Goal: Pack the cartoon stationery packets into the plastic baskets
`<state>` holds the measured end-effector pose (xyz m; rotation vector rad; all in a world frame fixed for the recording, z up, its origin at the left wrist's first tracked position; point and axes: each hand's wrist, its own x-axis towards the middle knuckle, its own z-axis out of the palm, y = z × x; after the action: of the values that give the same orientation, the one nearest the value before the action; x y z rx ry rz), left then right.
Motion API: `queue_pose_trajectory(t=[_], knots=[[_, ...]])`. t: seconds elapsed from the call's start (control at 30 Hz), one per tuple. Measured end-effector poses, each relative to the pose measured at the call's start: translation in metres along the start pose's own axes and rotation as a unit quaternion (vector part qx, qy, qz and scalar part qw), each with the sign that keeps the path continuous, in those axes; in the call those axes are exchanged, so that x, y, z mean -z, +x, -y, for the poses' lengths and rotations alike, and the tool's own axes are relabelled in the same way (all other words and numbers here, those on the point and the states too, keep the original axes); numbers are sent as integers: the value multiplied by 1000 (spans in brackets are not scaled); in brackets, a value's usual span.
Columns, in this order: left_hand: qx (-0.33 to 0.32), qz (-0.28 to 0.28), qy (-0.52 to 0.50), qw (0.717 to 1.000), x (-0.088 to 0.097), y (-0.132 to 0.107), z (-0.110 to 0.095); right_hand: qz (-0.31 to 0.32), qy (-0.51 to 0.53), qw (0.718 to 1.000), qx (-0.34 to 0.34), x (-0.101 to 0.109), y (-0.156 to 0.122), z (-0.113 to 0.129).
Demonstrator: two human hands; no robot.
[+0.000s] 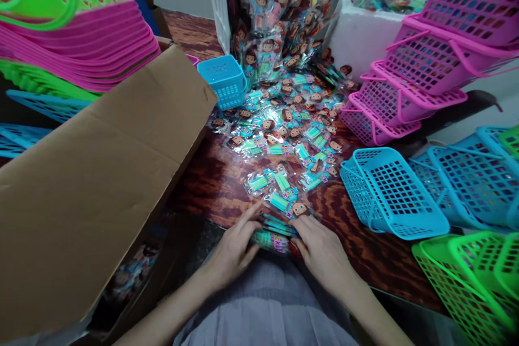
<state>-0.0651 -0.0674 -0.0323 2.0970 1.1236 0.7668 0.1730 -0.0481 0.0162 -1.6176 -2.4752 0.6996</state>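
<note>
At the near edge of the table, a stack of small clear packets (273, 239) with green sticks and printed cartoon heads sits between my two hands. My left hand (239, 246) is closed on the stack's left end, thumb at the near side and fingers at the far side. The right end is gripped by my right hand (318, 240), its fingers bent over the packets. Just beyond the fingertips lies a loose packet (284, 203) with a smiling cartoon head. Farther out, a pile of similar packets (279, 130) spreads over the wood-patterned table (211, 184).
Left stands an open cardboard box (101, 173) below stacked pink baskets (93, 48). A small blue basket (223, 81) is behind it. A white crate (219, 5) spills packets at the back. On the right are blue baskets (389, 189), pink baskets (425, 54) and green baskets (466, 275).
</note>
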Motion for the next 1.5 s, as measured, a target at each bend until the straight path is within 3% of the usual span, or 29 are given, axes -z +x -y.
queue_pose_trajectory(t=[0.2,0.47,0.73,0.8,0.97,1.03,1.13,1.27,1.5], knots=[[24,-45,-5,999,-7,-6,2,1,-29,1000,7,-1,3,6],[16,-32,1,999,-2,-2,2,39,79,996,-5,12,-3,5],[14,-57,77,995,-8,8,-3,25,79,997,-9,4,7,16],[-2,-39,119,992,-4,10,-3,29,88,996,-9,6,6,16],[-84,71,228,967,9,26,-9,44,161,986,-10,15,18,2],[-89,84,246,961,9,34,-13,-31,114,991,-58,13,36,-9],[-100,102,281,949,6,42,-18,-144,-40,979,-142,3,70,-23],[-85,162,286,941,2,45,-21,-103,-58,985,-122,-7,98,-33],[-49,197,286,936,2,38,-20,-121,-63,981,-135,0,95,-41]])
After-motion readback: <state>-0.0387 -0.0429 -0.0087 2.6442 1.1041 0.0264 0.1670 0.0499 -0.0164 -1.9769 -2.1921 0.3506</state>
